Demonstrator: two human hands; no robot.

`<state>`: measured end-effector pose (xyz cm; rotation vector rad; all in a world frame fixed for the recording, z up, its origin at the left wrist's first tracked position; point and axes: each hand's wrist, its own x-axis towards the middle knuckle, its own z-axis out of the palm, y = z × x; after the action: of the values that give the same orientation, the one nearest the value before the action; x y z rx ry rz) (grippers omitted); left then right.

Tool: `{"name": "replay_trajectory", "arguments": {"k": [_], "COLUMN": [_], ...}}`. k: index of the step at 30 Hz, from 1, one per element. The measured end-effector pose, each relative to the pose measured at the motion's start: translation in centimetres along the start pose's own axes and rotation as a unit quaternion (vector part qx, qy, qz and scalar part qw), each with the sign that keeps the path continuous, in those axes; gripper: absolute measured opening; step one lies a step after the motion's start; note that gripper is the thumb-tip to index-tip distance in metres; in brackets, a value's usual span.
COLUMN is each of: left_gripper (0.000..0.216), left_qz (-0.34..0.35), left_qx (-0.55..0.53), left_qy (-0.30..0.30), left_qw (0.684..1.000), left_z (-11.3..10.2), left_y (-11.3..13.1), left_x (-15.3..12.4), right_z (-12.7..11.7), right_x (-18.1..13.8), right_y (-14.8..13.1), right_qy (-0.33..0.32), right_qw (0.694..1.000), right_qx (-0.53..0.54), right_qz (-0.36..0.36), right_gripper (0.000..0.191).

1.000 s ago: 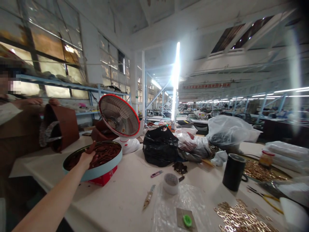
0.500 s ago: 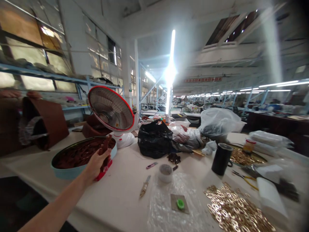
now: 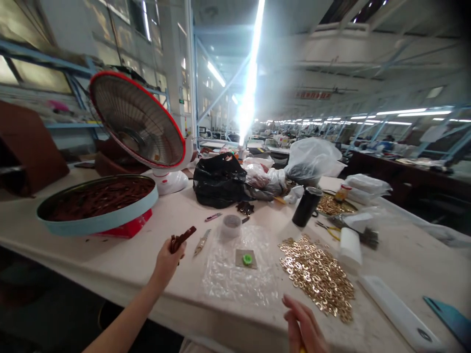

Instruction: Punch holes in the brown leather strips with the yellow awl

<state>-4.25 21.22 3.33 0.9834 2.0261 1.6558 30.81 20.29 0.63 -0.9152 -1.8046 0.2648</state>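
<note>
Brown leather strips (image 3: 181, 239), a small bunch of them, are pinched in the left hand (image 3: 167, 260), fingers closed round their lower ends so the strips stick up and to the right above the white table (image 3: 386, 255). That hand hangs over the table's near edge, just left of a clear plastic sheet (image 3: 239, 269) bearing a small grey card with a green button-like piece (image 3: 247, 259). A small knife (image 3: 201, 242) lies on the table just beyond the strips, and a roll of tape (image 3: 231, 226) stands a little further back. The right hand (image 3: 305, 328) shows at the bottom edge, fingers curled; something yellow peeks out at its lower edge, but whether it grips it cannot be told. Near it, to the upper right, spreads a heap of gold metal rings (image 3: 316, 269). Far left stands a round blue-rimmed tin (image 3: 99, 223) full of more brown strips, well apart from the left hand, with a red-rimmed fan-shaped heater (image 3: 136, 120) behind it. A black cup (image 3: 306, 207) and a black plastic bag (image 3: 219, 181) sit further back
</note>
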Motion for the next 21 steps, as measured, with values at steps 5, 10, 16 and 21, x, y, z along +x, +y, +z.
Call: {"name": "replay_trajectory", "arguments": {"k": [5, 10, 16, 21], "left_gripper": [0.024, 0.015, 0.027, 0.024], "left_qz": [0.058, 0.121, -0.014, 0.227], "left_qx": [0.014, 0.085, 0.012, 0.118], "left_qy": [-0.214, -0.29, -0.233, -0.324], "left_qw": [0.975, 0.945, 0.972, 0.911], "left_z": [4.2, 6.6, 6.5, 7.8], "left_y": [4.8, 5.7, 5.1, 7.1], "left_x": [-7.0, -10.9, -11.6, -13.1], "right_z": [0.8, 2.7, 0.8, 1.3], "right_x": [4.5, 5.4, 4.4, 3.3], "right_y": [-5.0, -5.1, -2.3, -2.2], "right_qy": [-0.101, -0.093, -0.021, -0.067], "right_qw": [0.948, 0.887, 0.912, 0.921], "right_qx": [0.237, 0.346, 0.264, 0.23], "right_qz": [0.185, 0.29, 0.313, 0.307], "right_gripper": [0.033, 0.023, 0.024, 0.027]}}
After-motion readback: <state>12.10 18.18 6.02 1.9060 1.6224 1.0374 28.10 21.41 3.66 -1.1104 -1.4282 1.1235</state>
